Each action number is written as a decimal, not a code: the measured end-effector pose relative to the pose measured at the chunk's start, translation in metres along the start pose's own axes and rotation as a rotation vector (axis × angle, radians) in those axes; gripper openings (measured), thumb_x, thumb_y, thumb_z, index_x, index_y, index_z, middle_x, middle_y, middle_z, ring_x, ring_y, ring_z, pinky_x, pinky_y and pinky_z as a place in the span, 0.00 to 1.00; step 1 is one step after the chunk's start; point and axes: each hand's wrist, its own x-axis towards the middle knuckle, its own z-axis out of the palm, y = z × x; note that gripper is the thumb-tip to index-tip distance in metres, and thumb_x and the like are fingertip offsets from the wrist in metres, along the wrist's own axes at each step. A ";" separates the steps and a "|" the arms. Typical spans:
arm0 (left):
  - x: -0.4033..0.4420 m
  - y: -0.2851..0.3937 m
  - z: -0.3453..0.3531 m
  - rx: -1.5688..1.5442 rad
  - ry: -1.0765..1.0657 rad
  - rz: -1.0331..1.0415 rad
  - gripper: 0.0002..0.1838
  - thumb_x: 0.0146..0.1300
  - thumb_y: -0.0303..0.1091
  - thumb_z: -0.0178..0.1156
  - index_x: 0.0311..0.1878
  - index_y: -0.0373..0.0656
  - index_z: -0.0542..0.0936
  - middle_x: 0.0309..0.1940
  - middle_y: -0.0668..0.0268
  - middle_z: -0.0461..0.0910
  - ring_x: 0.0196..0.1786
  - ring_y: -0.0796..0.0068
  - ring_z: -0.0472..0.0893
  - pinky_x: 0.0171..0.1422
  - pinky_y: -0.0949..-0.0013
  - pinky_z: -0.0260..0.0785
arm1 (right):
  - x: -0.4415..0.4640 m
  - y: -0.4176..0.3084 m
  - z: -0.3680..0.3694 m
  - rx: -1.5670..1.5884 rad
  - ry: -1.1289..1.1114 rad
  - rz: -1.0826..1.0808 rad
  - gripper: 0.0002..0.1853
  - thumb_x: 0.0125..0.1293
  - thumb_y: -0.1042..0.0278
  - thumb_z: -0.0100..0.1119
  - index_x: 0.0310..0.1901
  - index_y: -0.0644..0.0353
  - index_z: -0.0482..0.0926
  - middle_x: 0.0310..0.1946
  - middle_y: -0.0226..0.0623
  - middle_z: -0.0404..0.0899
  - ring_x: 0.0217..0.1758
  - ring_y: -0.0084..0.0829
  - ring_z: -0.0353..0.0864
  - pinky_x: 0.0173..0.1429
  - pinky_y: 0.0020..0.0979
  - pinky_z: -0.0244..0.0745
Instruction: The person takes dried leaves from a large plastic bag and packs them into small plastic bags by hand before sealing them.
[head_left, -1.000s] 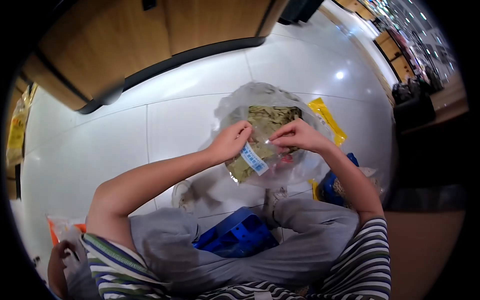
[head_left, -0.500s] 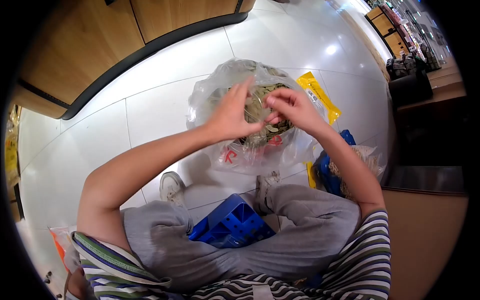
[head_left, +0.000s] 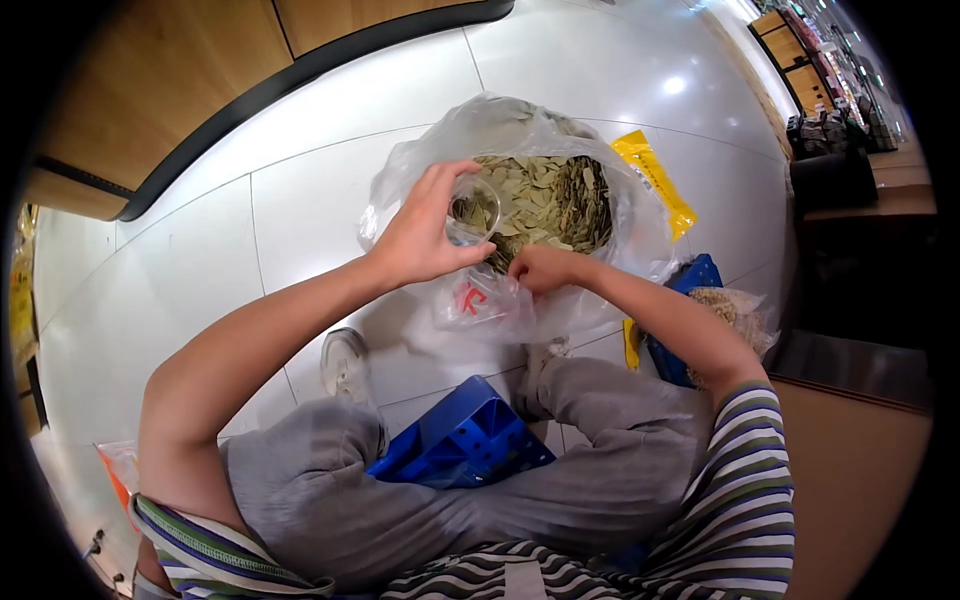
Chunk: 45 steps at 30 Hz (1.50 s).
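Note:
On the floor before me stands a large clear plastic bag (head_left: pixel 395 165) with red marks, its mouth spread wide. Dried bay leaves (head_left: pixel 535 195) fill it. My left hand (head_left: pixel 425 230) is wrapped round a clear round plastic jar (head_left: pixel 487 205), tilted over the leaves at the left of the bag's mouth. Some leaves show through or inside the jar; I cannot tell which. My right hand (head_left: pixel 545 270) is closed at the near edge of the leaves, by the bag's rim. Its fingertips are hidden, so what they pinch does not show.
A yellow packet (head_left: pixel 655 185) lies right of the bag. Nearer on the right, a clear bag of pale dried goods (head_left: pixel 735 315) rests by a blue crate (head_left: pixel 695 275). A blue plastic stool (head_left: pixel 465 440) is between my legs. Wooden cabinets (head_left: pixel 170 90) stand at upper left.
My hands were close together above the bag. My left hand has moved left with the jar, and my right hand has come down to the near edge of the leaves and closed.

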 end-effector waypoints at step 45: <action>0.016 0.034 0.044 0.085 -0.017 -0.042 0.52 0.44 0.44 0.78 0.69 0.40 0.60 0.62 0.48 0.67 0.66 0.47 0.68 0.72 0.53 0.63 | -0.148 -0.102 -0.065 0.533 0.797 -0.047 0.07 0.63 0.74 0.64 0.41 0.66 0.81 0.28 0.25 0.80 0.28 0.11 0.73 0.33 0.19 0.68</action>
